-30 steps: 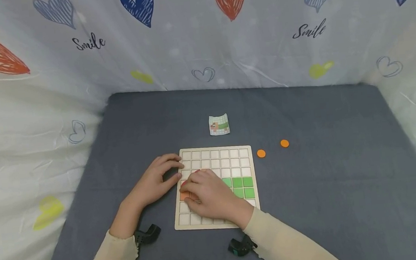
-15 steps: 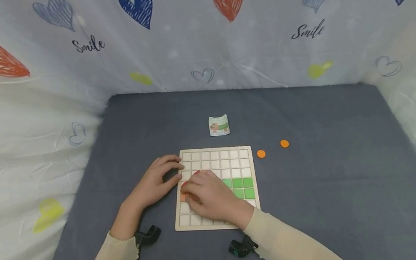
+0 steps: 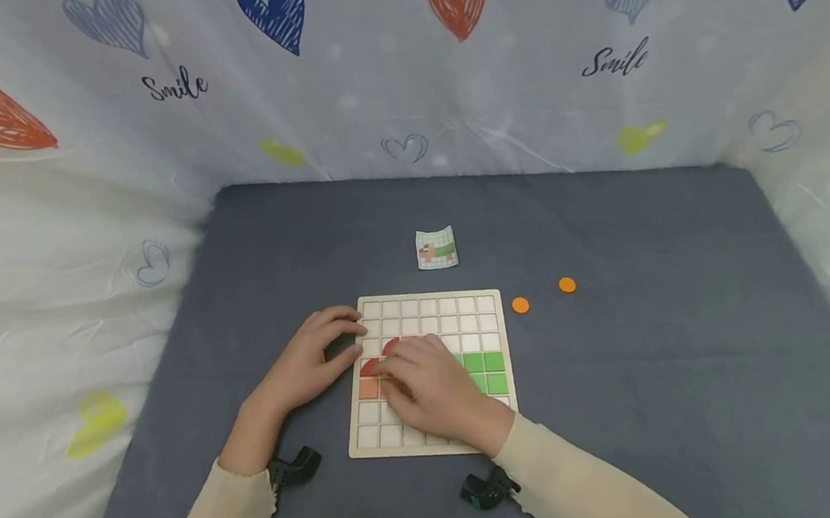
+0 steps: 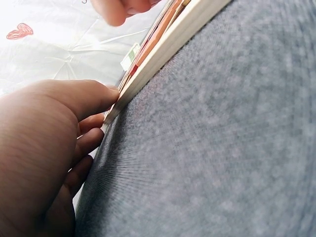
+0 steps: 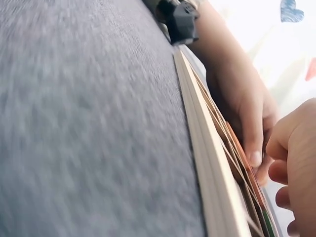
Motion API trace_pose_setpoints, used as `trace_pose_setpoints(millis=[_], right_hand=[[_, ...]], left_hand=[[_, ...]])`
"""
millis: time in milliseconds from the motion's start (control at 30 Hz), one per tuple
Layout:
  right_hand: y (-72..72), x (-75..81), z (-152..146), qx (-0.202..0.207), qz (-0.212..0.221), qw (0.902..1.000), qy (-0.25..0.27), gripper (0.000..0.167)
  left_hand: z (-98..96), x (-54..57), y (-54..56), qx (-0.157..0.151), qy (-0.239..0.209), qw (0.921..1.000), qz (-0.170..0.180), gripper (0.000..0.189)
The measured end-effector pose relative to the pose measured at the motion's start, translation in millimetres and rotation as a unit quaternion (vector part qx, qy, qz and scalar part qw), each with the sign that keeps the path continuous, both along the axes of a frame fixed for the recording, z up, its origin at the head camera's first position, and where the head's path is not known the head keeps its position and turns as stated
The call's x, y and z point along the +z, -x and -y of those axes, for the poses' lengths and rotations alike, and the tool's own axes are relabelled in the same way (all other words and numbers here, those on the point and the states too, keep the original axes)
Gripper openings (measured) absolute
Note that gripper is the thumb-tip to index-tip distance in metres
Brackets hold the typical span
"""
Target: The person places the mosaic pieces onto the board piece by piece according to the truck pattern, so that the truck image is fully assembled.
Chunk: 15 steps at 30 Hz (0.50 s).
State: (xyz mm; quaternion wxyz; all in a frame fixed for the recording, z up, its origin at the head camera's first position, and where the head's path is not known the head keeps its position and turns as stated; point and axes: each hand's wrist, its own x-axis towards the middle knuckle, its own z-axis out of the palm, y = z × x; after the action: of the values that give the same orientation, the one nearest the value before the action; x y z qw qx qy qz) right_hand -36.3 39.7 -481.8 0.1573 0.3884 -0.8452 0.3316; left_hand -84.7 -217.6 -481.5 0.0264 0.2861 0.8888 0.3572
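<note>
A square wooden grid board (image 3: 419,306) lies on the dark cloth. My left hand (image 3: 309,357) rests at its left edge, thumb and fingertips touching the rim; the left wrist view shows the thumb (image 4: 98,98) on that edge. My right hand (image 3: 435,386) is over the middle-left of the board, its fingers loosely bent, with nothing visible between them. By its index fingertip is a red rounded tile (image 3: 369,367), with an orange square tile (image 3: 368,388) below it. Another red tile (image 3: 390,346) is partly covered, and green square tiles (image 3: 495,361) fill cells at the right.
Two orange discs (image 3: 520,305) lie on the cloth right of the board. A small pattern card (image 3: 436,249) with a gridded picture stands behind it. Each wrist wears a black device (image 3: 295,468). A white curtain with printed hearts surrounds the table (image 3: 660,310).
My right hand has shifted slightly right, uncovering more of the red and orange tiles at the board's left side. The left hand has stayed in place.
</note>
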Motion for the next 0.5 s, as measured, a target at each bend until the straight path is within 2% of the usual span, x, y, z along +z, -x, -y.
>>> trace_pose_setpoints(millis=[267,500], right_hand=[[2.6,1.4,-16.3,-0.030,0.017,0.9994,0.005,0.015],[10.0,5.1,-42.3,-0.057,0.029,0.9979,0.014,0.019]], left_hand=[[1.0,-0.8,0.0,0.005,0.004,1.0000,0.000,0.026],[0.5,-1.1,-1.7,0.010,0.008,0.9999,0.000,0.026]])
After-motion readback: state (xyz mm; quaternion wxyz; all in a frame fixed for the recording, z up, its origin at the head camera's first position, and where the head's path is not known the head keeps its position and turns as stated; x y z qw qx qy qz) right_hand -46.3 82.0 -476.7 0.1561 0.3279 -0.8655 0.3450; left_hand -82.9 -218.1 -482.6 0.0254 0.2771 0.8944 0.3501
